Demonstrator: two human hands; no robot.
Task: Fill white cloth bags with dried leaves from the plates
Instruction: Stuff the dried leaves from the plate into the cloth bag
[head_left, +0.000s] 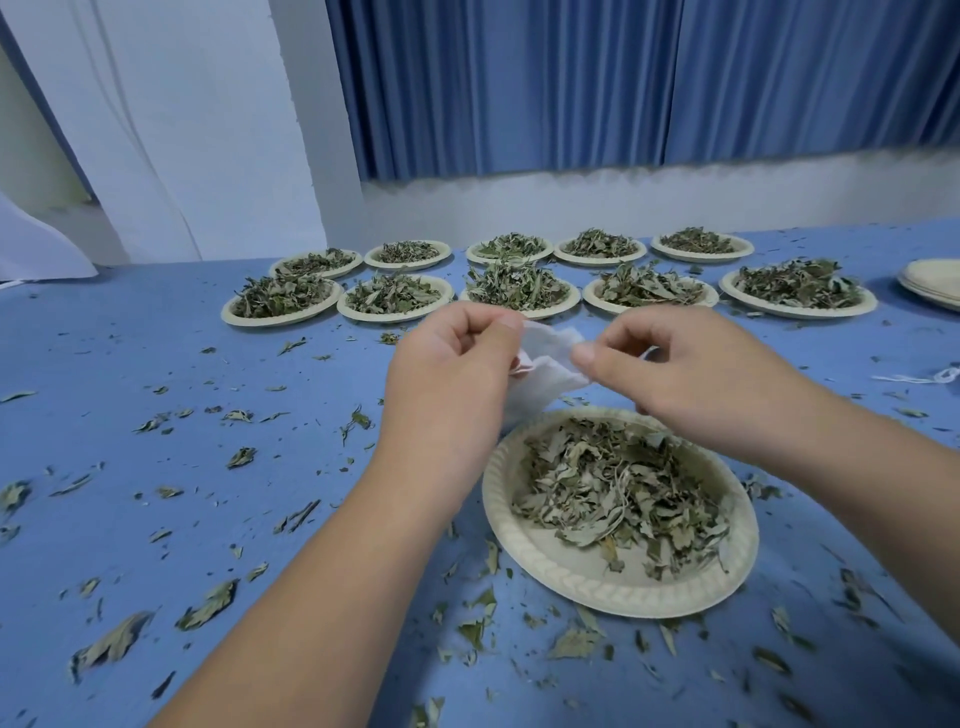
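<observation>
A small white cloth bag (548, 358) hangs in the air between my two hands, above the far rim of the near paper plate (524, 551). My left hand (457, 369) pinches the bag's left top edge with curled fingers. My right hand (670, 369) pinches its right edge, thumb on the cloth. The bag's lower part droops behind my left hand. A loose heap of dried green-grey leaves (618, 488) lies on the near plate.
Two rows of several leaf-filled paper plates (395, 299) stand at the back of the blue table (156, 338). A stack of bare plates (935, 286) sits far right, with white string (919, 376) near it. Leaf scraps litter the tabletop.
</observation>
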